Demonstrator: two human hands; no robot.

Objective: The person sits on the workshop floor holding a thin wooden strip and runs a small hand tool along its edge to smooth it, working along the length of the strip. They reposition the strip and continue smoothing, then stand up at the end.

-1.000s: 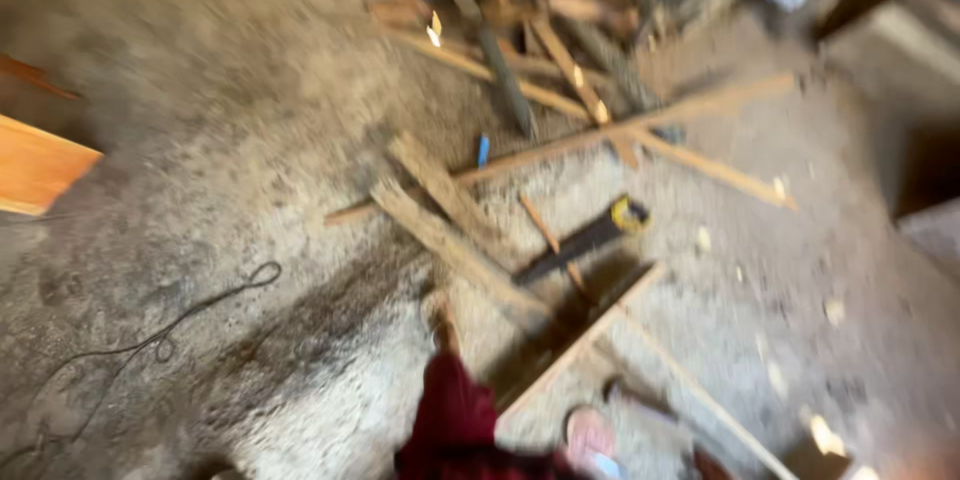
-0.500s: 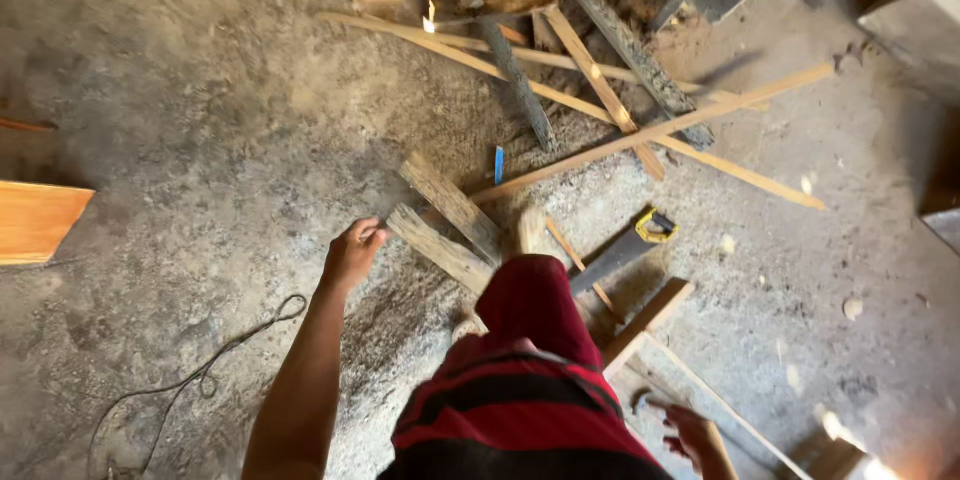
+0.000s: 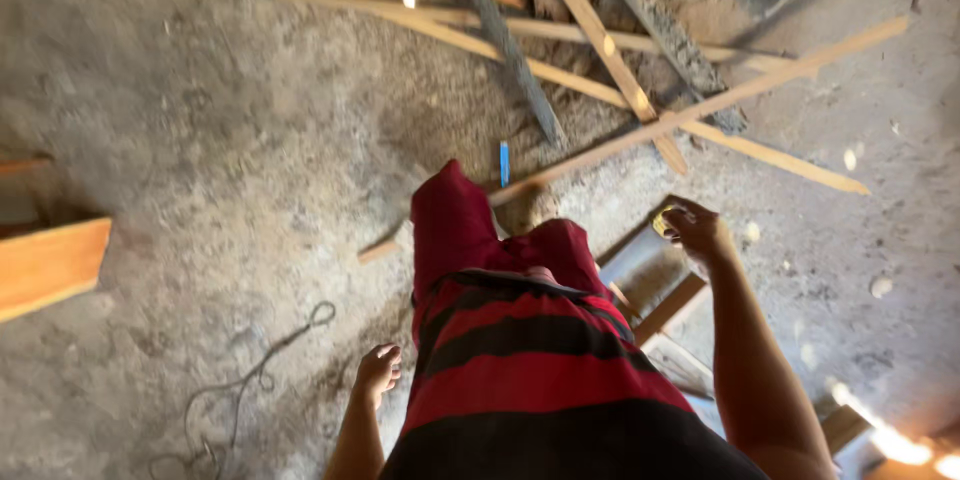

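Observation:
My right hand (image 3: 697, 230) reaches down to the right of my legs, its fingers curled on the yellow handle (image 3: 661, 225) of a handsaw. The saw's grey blade (image 3: 640, 268) lies flat across short wooden boards (image 3: 668, 308) on the concrete floor. My left hand (image 3: 379, 370) hangs by my left hip with its fingers loosely apart and nothing in it. My red-and-black striped shirt and red trousers hide the floor between the hands.
Long thin wooden slats (image 3: 610, 90) and rough planks lie crossed in a pile ahead. A small blue stick (image 3: 504, 162) lies in front of my knee. An orange wooden board (image 3: 50, 265) juts in at the left. A dark cord (image 3: 250, 380) curls on the floor.
The view has moved closer to the pile. My right hand came up from low right to the saw's handle. My left hand dropped back from the boards to my side.

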